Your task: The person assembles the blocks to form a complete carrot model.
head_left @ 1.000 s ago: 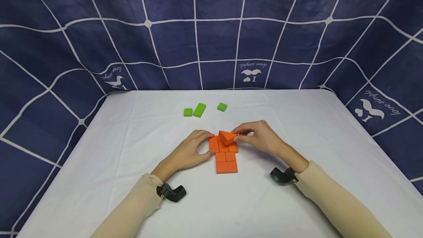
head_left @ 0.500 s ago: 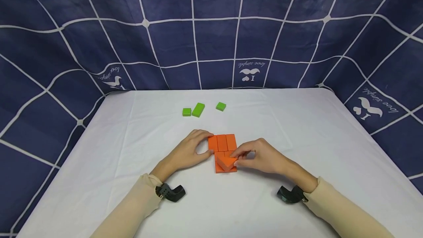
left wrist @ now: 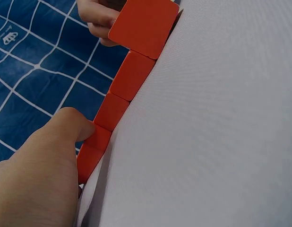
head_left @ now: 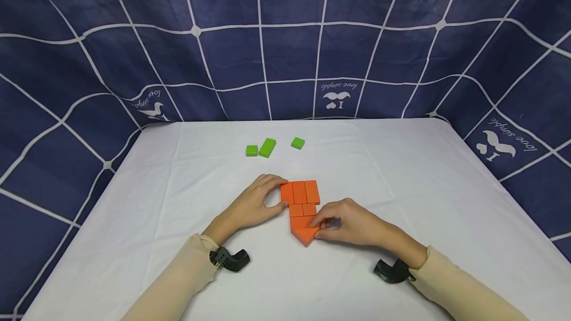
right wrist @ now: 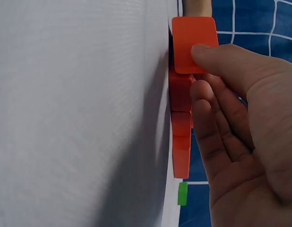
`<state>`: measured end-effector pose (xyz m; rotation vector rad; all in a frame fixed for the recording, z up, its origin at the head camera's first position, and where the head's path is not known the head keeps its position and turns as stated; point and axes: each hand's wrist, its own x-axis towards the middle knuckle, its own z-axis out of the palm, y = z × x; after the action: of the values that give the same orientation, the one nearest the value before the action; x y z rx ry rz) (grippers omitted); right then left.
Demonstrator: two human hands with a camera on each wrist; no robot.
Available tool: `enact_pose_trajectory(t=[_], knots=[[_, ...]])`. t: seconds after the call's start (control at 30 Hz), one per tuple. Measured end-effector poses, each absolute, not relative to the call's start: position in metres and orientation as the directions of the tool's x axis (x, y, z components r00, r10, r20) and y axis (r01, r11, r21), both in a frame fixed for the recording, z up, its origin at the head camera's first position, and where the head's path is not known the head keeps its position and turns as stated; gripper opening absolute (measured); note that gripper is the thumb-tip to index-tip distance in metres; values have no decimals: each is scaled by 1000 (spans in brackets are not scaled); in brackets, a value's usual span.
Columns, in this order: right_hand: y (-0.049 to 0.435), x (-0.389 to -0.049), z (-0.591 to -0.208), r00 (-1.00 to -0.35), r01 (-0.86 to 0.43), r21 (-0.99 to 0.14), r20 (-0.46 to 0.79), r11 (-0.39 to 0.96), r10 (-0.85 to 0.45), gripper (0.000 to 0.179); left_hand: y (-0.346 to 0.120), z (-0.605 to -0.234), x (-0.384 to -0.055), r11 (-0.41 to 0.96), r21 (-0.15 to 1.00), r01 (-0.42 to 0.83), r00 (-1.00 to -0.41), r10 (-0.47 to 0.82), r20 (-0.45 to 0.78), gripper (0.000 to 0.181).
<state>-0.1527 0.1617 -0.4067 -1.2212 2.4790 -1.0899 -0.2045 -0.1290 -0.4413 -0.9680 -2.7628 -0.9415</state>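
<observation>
My right hand [head_left: 357, 223] pinches an orange triangular prism block [head_left: 306, 238] between thumb and fingers. It sits at the near end of a flat arrangement of orange blocks, its point toward me; whether it touches the table is unclear. In the right wrist view the thumb [right wrist: 210, 54] presses on a face of this block. My left hand [head_left: 255, 206] holds the leftmost long orange block [head_left: 287, 193], index finger at its far end and thumb at its near end. Two more long blocks [head_left: 306, 192] lie beside it. Nearer are two small blocks [head_left: 302, 210] and a wide one [head_left: 300, 222].
Beyond the orange blocks lie a small green block [head_left: 252, 150], a longer green block [head_left: 267, 147] and another small green block [head_left: 298, 143]. A white cloth covers the table [head_left: 214, 157]. A dark blue gridded curtain [head_left: 290, 53] hangs behind and at both sides.
My right hand has carried the triangular prism from above the three long blocks toward me, lowering it at the near end of the arrangement. The left hand has stayed in place.
</observation>
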Motion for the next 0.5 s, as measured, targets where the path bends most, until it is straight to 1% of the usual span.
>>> enact_pose_trajectory(t=[0.3, 0.5], knots=[[158, -153, -406, -623, -690, -587, 185, 423, -760, 18, -130, -441, -204, 615, 527, 586, -800, 542, 257, 53], [160, -154, -400, -628, -697, -548, 152, 463, -763, 20, -130, -441, -204, 616, 526, 587, -799, 546, 253, 53]])
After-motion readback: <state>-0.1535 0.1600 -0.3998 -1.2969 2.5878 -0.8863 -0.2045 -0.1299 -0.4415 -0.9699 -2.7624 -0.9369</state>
